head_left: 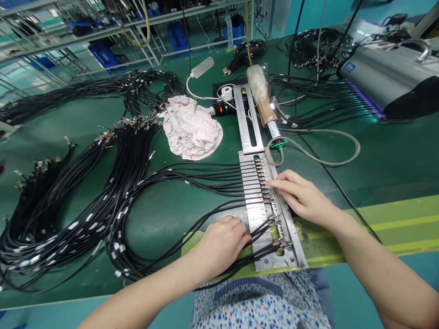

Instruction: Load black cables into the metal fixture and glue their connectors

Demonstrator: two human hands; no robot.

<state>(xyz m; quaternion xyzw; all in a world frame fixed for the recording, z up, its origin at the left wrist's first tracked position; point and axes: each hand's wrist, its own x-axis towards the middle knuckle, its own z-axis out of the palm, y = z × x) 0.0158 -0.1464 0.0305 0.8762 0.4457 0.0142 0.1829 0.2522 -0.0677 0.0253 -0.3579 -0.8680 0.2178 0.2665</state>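
Close to the table's front edge, my left hand (pixel 224 242) is closed with curled fingers around a few black cables (pixel 255 234); its fingertips are partly hidden. My right hand (pixel 302 196) reaches in from the right with its index finger stretched out. That fingertip touches the stripped cable ends (pixel 264 183) in a slotted metal fixture (pixel 255 210). Several cables lie side by side across the fixture's upper part, in its grooves. Lower down, two loose bunches of cable ends (pixel 281 243) rest over the slot.
Large bundles of black cables (pixel 126 164) cover the left side. Behind them lies a crumpled pink cloth (pixel 194 128). A wrapped hand tool (pixel 259 91) with a hose, a small lamp (pixel 202 67) and a silver machine (pixel 387 77) glowing purple stand farther back.
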